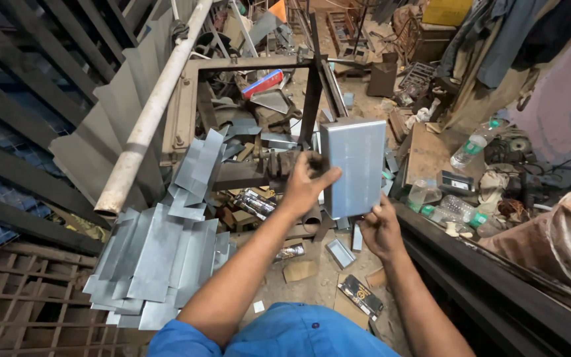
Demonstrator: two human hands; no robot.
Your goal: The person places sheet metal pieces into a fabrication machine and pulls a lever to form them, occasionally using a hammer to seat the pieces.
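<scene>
From the head view, you held a folded sheet-metal box [353,166] upright in front of you, its broad grey face turned toward the camera. Your left hand [305,182] gripped its left edge, thumb laid across the face and fingers curled behind, so that grip was closed on the box. Your right hand [379,228] took the lower right corner from beneath, fingers wrapped round the bottom edge, also holding the box.

Below and to the left, a stack of flat cut metal sheets [156,261] lay fanned out, well apart from the box. A pale pipe [150,112] slanted over them from the upper middle down to the left. Behind the box stood a rusty steel frame [252,99] with a dark upright bar. Plastic bottles [454,211] lay among the clutter to the right, and a small metal tray [340,253] rested on the dusty floor just below your right hand.
</scene>
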